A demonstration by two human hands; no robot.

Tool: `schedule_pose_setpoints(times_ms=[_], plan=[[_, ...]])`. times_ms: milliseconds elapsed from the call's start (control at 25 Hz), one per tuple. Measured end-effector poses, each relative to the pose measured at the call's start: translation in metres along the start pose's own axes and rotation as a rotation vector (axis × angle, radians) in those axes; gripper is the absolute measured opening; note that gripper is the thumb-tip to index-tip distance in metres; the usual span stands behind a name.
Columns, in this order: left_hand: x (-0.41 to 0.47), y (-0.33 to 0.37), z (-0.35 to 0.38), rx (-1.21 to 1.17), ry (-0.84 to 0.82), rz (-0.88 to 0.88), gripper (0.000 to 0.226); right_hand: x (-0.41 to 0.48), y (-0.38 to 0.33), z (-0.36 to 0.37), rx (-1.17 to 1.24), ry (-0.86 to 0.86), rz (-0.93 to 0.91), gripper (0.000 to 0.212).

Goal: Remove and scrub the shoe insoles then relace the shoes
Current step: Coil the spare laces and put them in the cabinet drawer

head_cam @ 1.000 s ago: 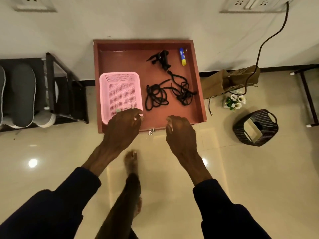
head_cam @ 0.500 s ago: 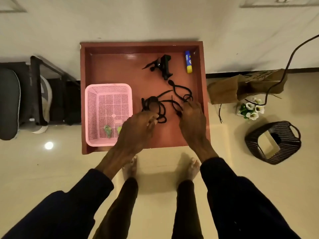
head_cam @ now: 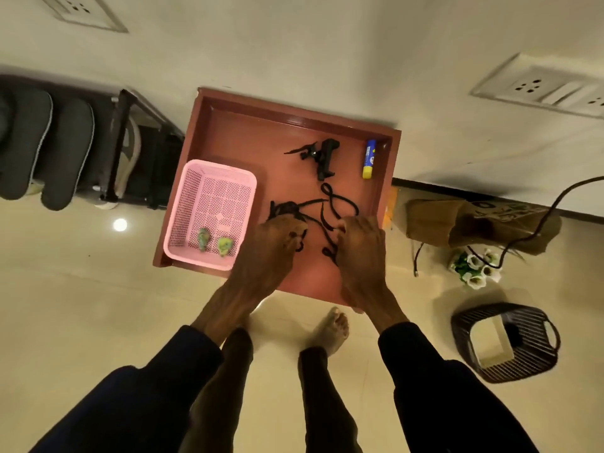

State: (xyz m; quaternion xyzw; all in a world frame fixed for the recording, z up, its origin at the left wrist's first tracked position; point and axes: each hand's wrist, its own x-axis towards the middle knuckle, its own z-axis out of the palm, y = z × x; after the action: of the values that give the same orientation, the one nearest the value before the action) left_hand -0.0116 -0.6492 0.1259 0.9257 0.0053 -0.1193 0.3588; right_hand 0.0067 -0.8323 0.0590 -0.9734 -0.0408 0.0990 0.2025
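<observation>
Black laces [head_cam: 285, 208] are lying in the middle of the reddish wooden tray [head_cam: 261, 142] on the floor, and I am now getting both hands into them. A second ago the hands were hovering at the near rim of the tray; half a second ago they were reaching over the laces with the fingers loose. The left hand [head_cam: 271, 243] is now curling its fingers down onto the bunched part of the laces, and a short loop is showing at its fingertips, so I am judging that it is gripping the bunch. The right hand [head_cam: 359, 246] is closing on the looser strands to the right, fingers bent and knuckles up; its fingertips are hiding from me, but a strand is running under them. The strands are also lying nearer than before, so they are being drawn toward me.

That is telling me the relacing part is starting: I am gathering the laces, not yet threading them. The shoes [head_cam: 68, 152] are sitting well apart, on the rack [head_cam: 121, 148] at the far left, so the laces are needing to be carried there. The pink basket [head_cam: 183, 204] is staying just left of the left hand, untouched.
</observation>
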Motion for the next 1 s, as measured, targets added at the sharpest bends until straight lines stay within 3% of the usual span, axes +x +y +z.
schedule_pose_setpoints(times_ms=[120, 240, 360, 440, 600, 720, 880, 1000], plan=[[-0.011, 0.015, 0.006, 0.075, 0.053, 0.126, 0.055, -0.009, -0.016, -0.031, 0.342, 0.013, -0.081, 0.016], [-0.014, 0.024, 0.001, 0.128, 0.022, 0.221, 0.059, -0.016, -0.035, -0.067, 0.674, -0.062, -0.129, 0.018], [-0.019, 0.035, -0.024, 0.153, 0.051, 0.252, 0.035, -0.02, -0.05, -0.102, 0.651, -0.07, -0.217, 0.012], [-0.026, 0.043, -0.053, 0.074, 0.07, 0.193, 0.021, -0.023, -0.056, -0.123, 0.662, -0.121, -0.174, 0.009], [-0.048, 0.051, -0.114, -0.229, 0.127, -0.069, 0.023, -0.03, -0.064, -0.16, 0.607, -0.123, -0.191, 0.009], [-0.069, 0.058, -0.161, -0.329, 0.014, -0.135, 0.016, -0.035, -0.096, -0.193, 0.538, -0.072, -0.243, 0.011], [-0.101, 0.102, -0.231, -0.434, -0.162, -0.066, 0.042, -0.047, -0.169, -0.257, 0.505, -0.055, -0.46, 0.015], [-0.114, 0.148, -0.272, -0.637, -0.201, -0.025, 0.051, -0.055, -0.209, -0.31, 0.554, -0.01, -0.452, 0.015]])
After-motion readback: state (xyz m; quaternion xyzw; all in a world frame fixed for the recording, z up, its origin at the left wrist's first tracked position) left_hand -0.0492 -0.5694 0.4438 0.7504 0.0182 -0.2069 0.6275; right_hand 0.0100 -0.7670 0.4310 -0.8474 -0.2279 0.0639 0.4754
